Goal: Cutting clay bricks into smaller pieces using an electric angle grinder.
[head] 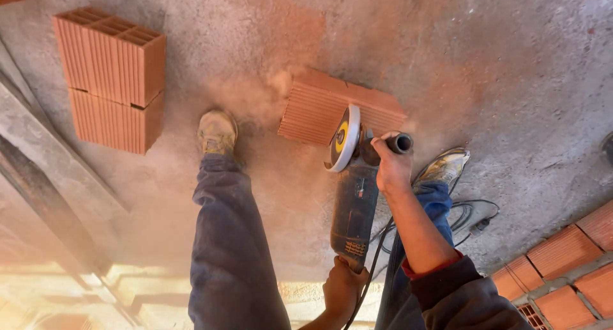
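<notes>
Both hands grip an angle grinder [353, 205]: the right hand [391, 167] is wrapped around its side handle near the disc, and the left hand [343, 288] is closed on the rear of the body where the cable leaves. The disc [345, 138] sits at the near edge of a ribbed hollow clay brick [332, 109] lying flat on the concrete floor [511, 68], between the person's boots, with red dust billowing off to the left. Cutting looks to be under way. Judging by this, the next move calls for a steady two-handed feed with the cable [469, 215] kept clear behind. Two more stacked bricks [112, 77] stand toward the floor's far left.
</notes>
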